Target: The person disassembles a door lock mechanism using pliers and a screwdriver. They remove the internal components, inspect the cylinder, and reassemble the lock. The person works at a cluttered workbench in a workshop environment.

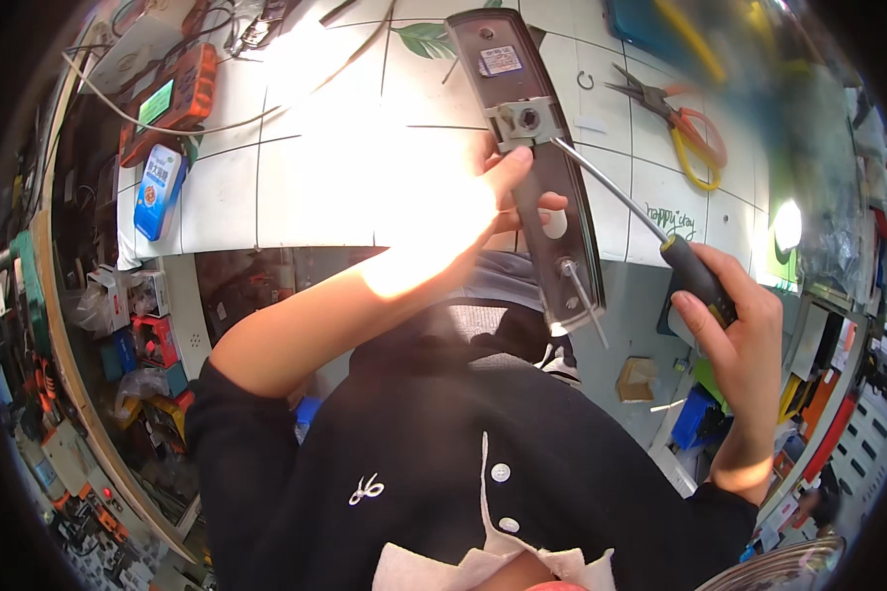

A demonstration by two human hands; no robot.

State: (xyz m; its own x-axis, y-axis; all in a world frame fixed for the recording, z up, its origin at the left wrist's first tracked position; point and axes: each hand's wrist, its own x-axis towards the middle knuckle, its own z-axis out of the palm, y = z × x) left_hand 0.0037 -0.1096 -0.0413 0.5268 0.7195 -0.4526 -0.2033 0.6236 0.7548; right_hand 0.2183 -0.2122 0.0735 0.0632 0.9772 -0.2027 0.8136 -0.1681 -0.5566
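Observation:
My left hand (508,187) is closed around a long dark door-lock plate (562,187), which stands tilted over the table's near edge. A grey metal bracket (524,123) sits on the plate's upper half, just above my left thumb. Near its lower end a thin metal rod (583,295) sticks out. My right hand (744,315) grips the black handle of a screwdriver (626,197). The screwdriver's tip meets the right side of the bracket; whether it sits in a screw I cannot tell. Glare washes out part of my left hand and forearm.
On the white tiled table (315,182) lie orange-and-yellow-handled pliers (675,118) and a small open ring (585,80) to the right. An orange handheld device (172,94), a blue-and-white box (160,192) and a cable (296,103) are at the left. Stocked shelves flank both sides.

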